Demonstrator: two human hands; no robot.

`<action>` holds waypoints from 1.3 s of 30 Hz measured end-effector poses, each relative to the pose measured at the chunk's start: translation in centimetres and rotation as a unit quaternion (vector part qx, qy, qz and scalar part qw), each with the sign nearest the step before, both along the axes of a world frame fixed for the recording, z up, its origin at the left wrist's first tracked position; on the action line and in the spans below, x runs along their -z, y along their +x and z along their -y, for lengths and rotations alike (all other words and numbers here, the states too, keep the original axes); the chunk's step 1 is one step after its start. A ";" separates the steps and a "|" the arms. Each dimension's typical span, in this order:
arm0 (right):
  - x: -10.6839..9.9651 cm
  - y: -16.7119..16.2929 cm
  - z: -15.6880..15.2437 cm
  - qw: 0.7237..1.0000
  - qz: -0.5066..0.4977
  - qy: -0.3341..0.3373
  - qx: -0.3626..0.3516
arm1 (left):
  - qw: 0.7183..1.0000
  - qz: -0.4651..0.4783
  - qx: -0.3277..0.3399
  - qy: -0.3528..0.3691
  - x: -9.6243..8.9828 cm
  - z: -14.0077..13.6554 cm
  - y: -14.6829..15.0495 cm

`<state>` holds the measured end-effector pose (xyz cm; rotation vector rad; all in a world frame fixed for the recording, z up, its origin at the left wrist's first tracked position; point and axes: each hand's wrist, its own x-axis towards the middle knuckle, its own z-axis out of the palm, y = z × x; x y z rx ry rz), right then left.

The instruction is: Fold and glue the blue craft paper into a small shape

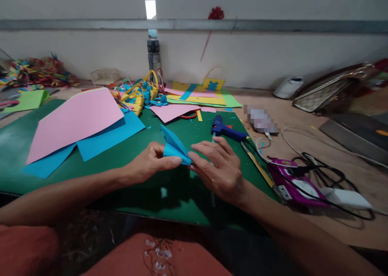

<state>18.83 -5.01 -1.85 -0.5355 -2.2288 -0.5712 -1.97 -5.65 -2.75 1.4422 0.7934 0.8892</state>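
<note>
Above the green mat [182, 203], a piece of folded blue paper [176, 146] is held up, one flap standing out toward the back. My left hand [154, 161] pinches its left side, thumb in front and fingers behind. At the right end of the paper is my right hand [220, 167], its fingertips gripping the edge while the other fingers are loosely spread. Just beyond the right hand lies a blue glue gun [228, 131] on its side. A clear glue stick partly shows below it.
Pink sheets [79, 118] overlap blue sheets [112, 136] on the left. Yellow and blue paper pieces [138, 100] are heaped at the back. On the right lie a yellow-handled cutter [259, 165], a purple power strip [294, 183], tangled cables [330, 173] and a blurred phone-like object [262, 120].
</note>
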 end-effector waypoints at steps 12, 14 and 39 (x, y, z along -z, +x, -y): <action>0.1 -0.2 0.0 0.998 -0.025 -0.046 -0.023 | 0.998 -0.002 -0.024 -0.061 -0.7 1.2 0.3; 0.0 -0.2 0.1 0.996 -0.044 -0.067 -0.042 | 0.998 -0.008 -0.028 -0.047 -0.9 1.2 0.3; -0.4 -0.1 -0.2 0.991 -0.050 -0.074 -0.098 | 0.995 -0.049 0.042 -0.079 -1.8 1.1 0.4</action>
